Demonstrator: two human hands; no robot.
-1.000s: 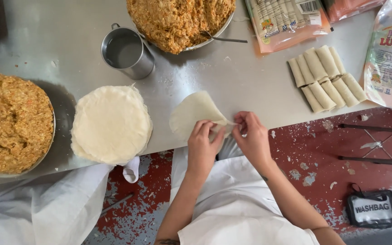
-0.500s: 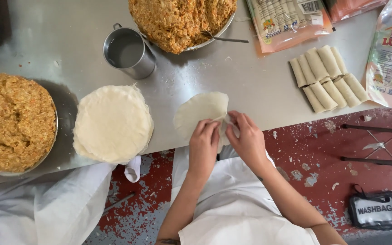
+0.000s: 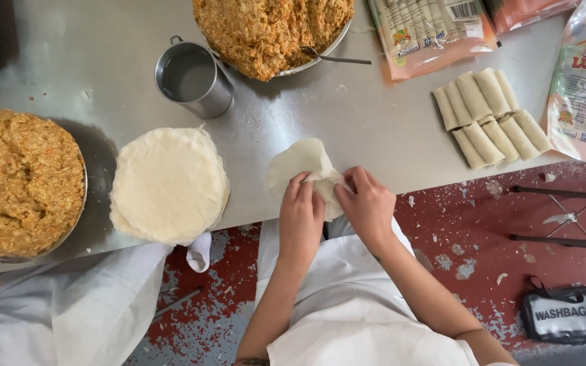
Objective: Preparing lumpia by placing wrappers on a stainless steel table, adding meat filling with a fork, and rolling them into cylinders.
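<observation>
The left hand and the right hand both pinch the near edge of a thin, pale wrapper, folding it over — it lies on the steel tabletop, close to the front edge. Just left of it sits a round stack of wrappers. Farther left is a big bowl of orange-brown filling. Behind the stack stands a metal cup, and beside that another bowl of filling with a spoon. To the right lie finished rolls in two rows — near them, plastic packets
</observation>
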